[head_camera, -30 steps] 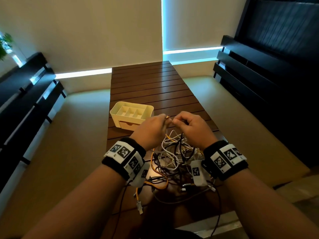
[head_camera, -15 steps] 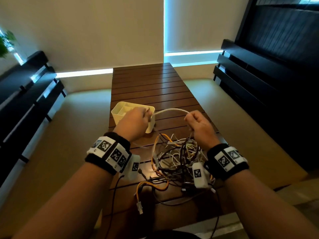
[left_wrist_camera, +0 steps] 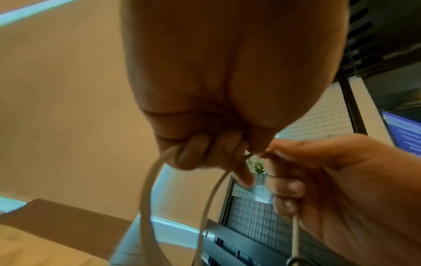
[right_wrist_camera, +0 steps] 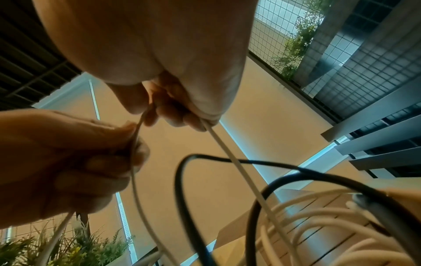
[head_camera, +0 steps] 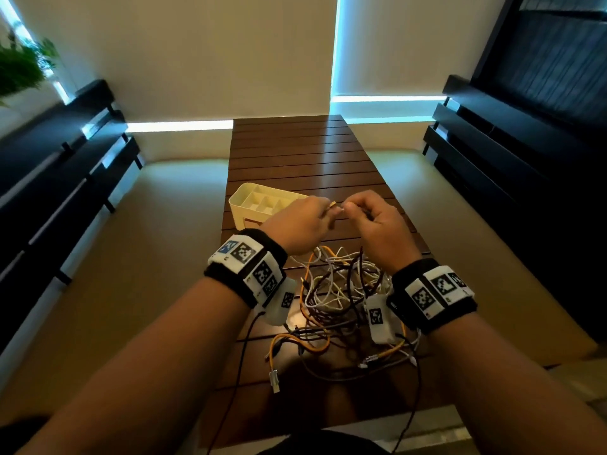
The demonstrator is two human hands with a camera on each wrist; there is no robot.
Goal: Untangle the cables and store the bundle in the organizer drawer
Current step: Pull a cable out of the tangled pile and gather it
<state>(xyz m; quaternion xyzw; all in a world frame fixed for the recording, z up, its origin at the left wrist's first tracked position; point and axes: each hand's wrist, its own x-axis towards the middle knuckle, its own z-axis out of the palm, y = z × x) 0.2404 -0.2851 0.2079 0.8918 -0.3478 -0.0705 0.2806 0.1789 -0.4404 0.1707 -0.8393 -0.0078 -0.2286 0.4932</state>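
Fingers of both my left hand [head_camera: 300,226] and right hand [head_camera: 381,224] pinch one white cable [right_wrist_camera: 237,165], brought back together at frame centre after spreading apart. That strand is working free; the tangle [head_camera: 341,300] lies below, the organizer [head_camera: 249,205] upper left.

Lying heaped on the near end of the table [head_camera: 295,152]: cables [head_camera: 341,300], white, orange, dark brown and black, looped through one another. Rising out of the heap to the hands: one white cable [right_wrist_camera: 237,165], a loop of it hanging below the left hand. Sitting just beyond the heap, left of centre: cream organizer [head_camera: 259,205], upright, top compartments showing, drawer closed.
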